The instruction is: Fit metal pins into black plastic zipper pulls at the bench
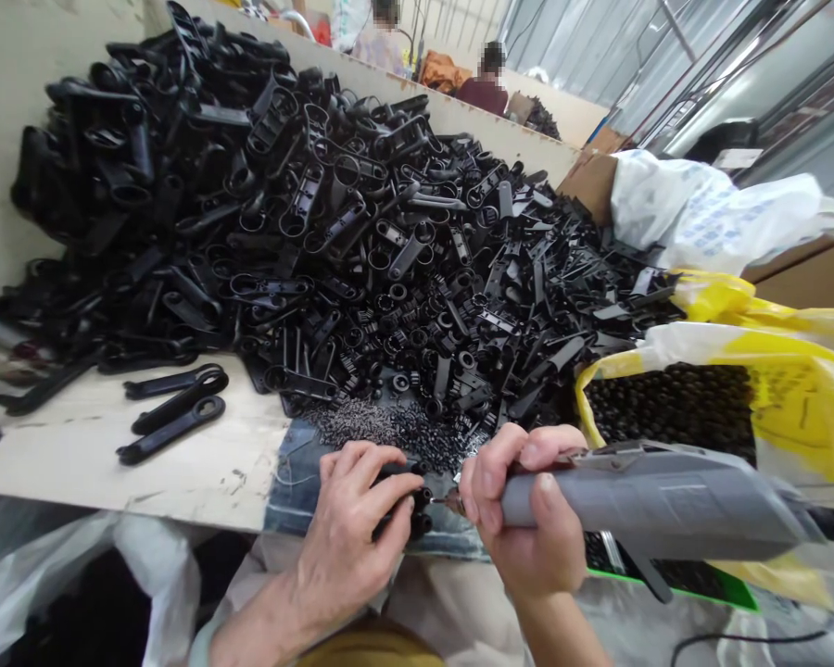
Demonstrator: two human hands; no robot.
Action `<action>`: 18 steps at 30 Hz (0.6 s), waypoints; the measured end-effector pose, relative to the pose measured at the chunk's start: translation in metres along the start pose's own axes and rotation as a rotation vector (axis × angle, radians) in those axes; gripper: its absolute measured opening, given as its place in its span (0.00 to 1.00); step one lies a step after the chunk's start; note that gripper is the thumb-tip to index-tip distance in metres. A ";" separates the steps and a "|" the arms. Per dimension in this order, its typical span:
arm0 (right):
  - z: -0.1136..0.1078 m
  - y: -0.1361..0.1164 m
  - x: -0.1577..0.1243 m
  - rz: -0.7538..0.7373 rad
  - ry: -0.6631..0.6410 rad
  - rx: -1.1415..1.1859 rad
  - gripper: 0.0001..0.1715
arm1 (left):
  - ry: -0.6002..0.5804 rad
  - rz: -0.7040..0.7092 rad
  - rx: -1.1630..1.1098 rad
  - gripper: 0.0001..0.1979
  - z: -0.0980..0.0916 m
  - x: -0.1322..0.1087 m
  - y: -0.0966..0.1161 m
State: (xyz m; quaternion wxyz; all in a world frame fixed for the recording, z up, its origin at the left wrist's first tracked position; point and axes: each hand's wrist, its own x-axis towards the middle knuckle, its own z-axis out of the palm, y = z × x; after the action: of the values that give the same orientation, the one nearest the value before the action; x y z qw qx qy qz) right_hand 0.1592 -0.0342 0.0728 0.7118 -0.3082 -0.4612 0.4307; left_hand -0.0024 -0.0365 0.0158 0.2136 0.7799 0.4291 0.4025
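Observation:
My left hand [361, 519] is closed around a small black plastic part [421, 509], partly hidden by the fingers, just above a denim cloth [296, 491]. My right hand [528, 509] grips a grey electric screwdriver [653, 496] near its front end. The tool lies almost level, and its thin bit points left at the black part, with the tip at or very close to it. Small screws [361, 421] are heaped on the cloth just beyond both hands.
A large pile of black plastic parts [306, 232] covers the bench behind my hands. Several finished-looking black handles [173, 426] lie at left. A yellow bag [799, 398] of small black pieces stands at right, a white bag [167, 565] lower left. Two people [483, 88] sit beyond the partition.

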 end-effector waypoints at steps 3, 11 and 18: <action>0.000 0.001 0.001 -0.002 -0.005 0.004 0.08 | -0.003 -0.026 -0.041 0.14 0.004 -0.006 0.004; 0.003 0.007 0.001 -0.004 0.022 0.013 0.06 | -0.062 -0.053 -0.057 0.15 0.013 -0.012 0.003; -0.003 0.013 -0.001 -0.019 0.026 0.006 0.06 | -0.147 -0.011 -0.052 0.12 0.007 -0.001 -0.003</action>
State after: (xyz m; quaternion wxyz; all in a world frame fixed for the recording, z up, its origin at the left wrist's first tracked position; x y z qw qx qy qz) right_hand 0.1571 -0.0290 0.0604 0.7228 -0.3072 -0.4535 0.4213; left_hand 0.0013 -0.0353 0.0094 0.2668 0.7992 0.4059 0.3539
